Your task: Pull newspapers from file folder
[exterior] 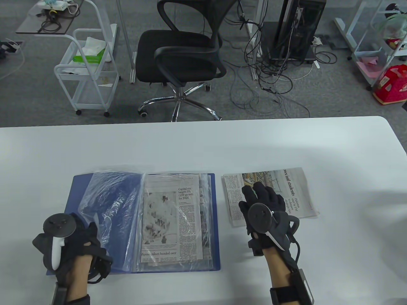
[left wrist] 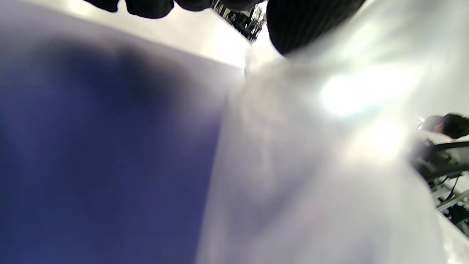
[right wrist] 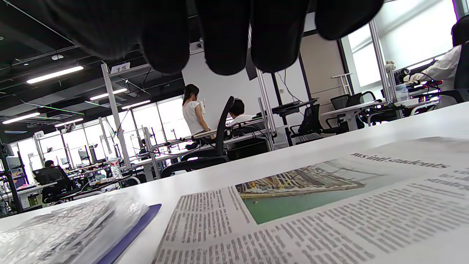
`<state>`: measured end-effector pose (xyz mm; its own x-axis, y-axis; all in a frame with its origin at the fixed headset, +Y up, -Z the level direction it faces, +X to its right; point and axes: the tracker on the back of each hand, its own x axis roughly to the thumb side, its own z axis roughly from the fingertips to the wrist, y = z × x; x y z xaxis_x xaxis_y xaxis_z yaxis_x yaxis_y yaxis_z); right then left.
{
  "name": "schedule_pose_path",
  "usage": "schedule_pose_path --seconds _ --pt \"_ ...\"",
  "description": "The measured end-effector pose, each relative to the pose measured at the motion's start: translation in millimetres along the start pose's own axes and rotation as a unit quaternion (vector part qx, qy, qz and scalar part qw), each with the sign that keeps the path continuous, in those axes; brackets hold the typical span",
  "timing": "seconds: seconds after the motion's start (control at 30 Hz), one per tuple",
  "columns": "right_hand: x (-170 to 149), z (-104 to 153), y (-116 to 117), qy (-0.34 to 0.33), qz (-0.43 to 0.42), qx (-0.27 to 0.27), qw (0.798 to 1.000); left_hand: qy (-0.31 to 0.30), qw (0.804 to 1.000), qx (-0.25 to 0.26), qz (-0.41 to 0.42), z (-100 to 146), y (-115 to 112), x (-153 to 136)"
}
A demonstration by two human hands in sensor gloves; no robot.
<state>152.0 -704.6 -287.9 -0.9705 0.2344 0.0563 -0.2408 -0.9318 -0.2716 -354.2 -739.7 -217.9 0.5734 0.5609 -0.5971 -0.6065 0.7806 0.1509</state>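
Note:
A blue file folder [exterior: 216,222] lies open on the white table. Its clear sleeves [exterior: 111,203] are turned to the left, and one sleeve holds a newspaper page [exterior: 173,219]. My left hand [exterior: 89,235] rests on the folder's lower left corner, at the edge of the turned sleeves. The left wrist view shows only blurred blue cover [left wrist: 91,165] and sleeve plastic [left wrist: 311,165], so its grip is unclear. A loose newspaper [exterior: 295,190] lies on the table right of the folder. My right hand [exterior: 260,193] is spread over its left half, fingers [right wrist: 227,47] extended and holding nothing.
The table's far edge [exterior: 203,119] runs across the middle of the table view. Beyond it stand a black office chair [exterior: 181,54], a white cart [exterior: 89,70] and a computer tower [exterior: 299,28] with floor cables.

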Motion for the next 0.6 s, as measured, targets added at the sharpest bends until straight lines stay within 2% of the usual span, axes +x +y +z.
schedule_pose_path --seconds 0.07,0.17,0.3,0.4,0.5,0.6 --pt "0.1 0.0 0.1 0.001 0.000 0.001 1.000 -0.022 0.999 0.026 -0.001 6.1 7.1 5.8" --pt "0.2 0.1 0.0 0.000 0.001 0.002 1.000 -0.092 0.993 0.062 -0.027 21.3 16.7 24.3" --pt "0.0 -0.2 -0.4 0.000 -0.001 0.000 1.000 -0.205 0.972 0.079 -0.078 46.3 14.3 57.1" --pt "-0.3 -0.3 0.0 0.000 -0.002 -0.001 1.000 -0.274 0.952 0.058 -0.121 63.3 -1.2 78.7" --pt "-0.2 -0.4 0.3 0.000 -0.002 0.001 1.000 -0.360 0.911 -0.005 -0.202 81.0 -28.8 99.4" --pt "0.3 -0.2 1.9 -0.001 0.000 0.006 1.000 -0.433 0.856 -0.099 -0.264 97.0 -74.3 114.6"
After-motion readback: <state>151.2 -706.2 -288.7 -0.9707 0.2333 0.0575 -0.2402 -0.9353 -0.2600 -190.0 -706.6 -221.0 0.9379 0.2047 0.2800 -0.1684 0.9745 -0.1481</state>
